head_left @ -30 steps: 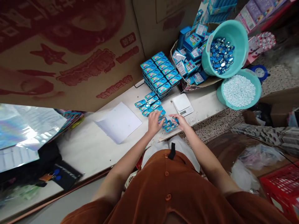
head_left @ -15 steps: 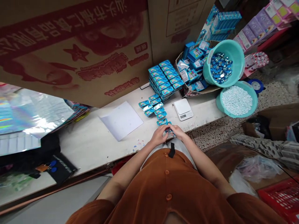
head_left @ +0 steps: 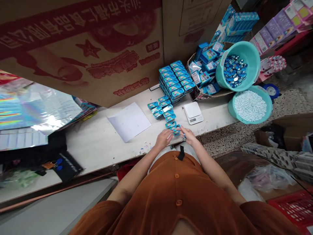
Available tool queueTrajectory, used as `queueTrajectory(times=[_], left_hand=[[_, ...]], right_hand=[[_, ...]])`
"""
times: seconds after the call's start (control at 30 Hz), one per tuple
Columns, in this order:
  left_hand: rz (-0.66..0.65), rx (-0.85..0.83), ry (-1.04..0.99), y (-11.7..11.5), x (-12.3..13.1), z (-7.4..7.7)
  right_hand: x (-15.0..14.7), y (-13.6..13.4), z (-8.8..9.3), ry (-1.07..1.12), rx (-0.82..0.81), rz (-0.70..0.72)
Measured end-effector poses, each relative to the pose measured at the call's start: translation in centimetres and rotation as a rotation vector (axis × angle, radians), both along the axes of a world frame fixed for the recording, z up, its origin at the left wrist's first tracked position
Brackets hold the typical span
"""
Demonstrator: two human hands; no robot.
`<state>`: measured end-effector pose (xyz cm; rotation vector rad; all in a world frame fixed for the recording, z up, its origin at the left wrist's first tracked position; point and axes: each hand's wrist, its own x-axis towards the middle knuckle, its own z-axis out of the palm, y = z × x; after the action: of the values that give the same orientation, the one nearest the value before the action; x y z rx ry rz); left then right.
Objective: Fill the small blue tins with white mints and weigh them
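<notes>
My left hand (head_left: 163,138) and my right hand (head_left: 188,135) meet at the near edge of the white table (head_left: 102,143). Both close around a small blue tin (head_left: 176,130) held between them. Just beyond, more small blue tins (head_left: 162,107) lie in two short rows on the table. Behind these rows rises a neat stack of blue tins (head_left: 176,80) against the cardboard wall.
A small white scale (head_left: 193,112) sits right of the rows, a white paper sheet (head_left: 129,121) left of them. A teal basin of blue caps (head_left: 236,67) and a teal basin of white pellets (head_left: 249,106) stand at the right. Large cardboard boxes (head_left: 80,49) back the table; red crate (head_left: 293,209) low right.
My left hand drew back from the rows toward the table edge and joined the right hand on a tin. The view shifted slightly.
</notes>
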<state>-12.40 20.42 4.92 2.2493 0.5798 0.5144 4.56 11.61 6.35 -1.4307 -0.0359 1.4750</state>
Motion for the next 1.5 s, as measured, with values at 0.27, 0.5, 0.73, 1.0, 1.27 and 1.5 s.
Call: queueTrajectory(times=[0.27, 0.5, 0.73, 1.0, 1.27, 1.5], left_hand=[[0.373, -0.124, 0.190, -0.6, -5.7, -1.7], [0.467, -0.225, 0.159, -1.7, -5.8, -1.6], [0.502, -0.255, 0.134, -2.2, -6.0, -1.8], [0.554, -0.297, 0.141, -3.0, -6.7, -2.5], [0.575, -0.392, 0.196, -4.8, -6.1, -3.7], [0.562, -0.334, 0.242, -6.4, -3.8, -3.2]], right_hand=[[4.2, -6.0, -0.9, 0.054, -0.137, -0.319], [3.3, -4.5, -1.0, 0.145, -0.173, -0.318], [2.4, -3.5, -1.2, 0.125, -0.150, -0.245], [3.0, -5.4, 0.3, 0.242, -0.129, -0.282], [4.3, -11.6, -0.7, 0.344, -0.115, -0.463], [7.1, -16.8, -2.2, 0.380, -0.131, -0.566]])
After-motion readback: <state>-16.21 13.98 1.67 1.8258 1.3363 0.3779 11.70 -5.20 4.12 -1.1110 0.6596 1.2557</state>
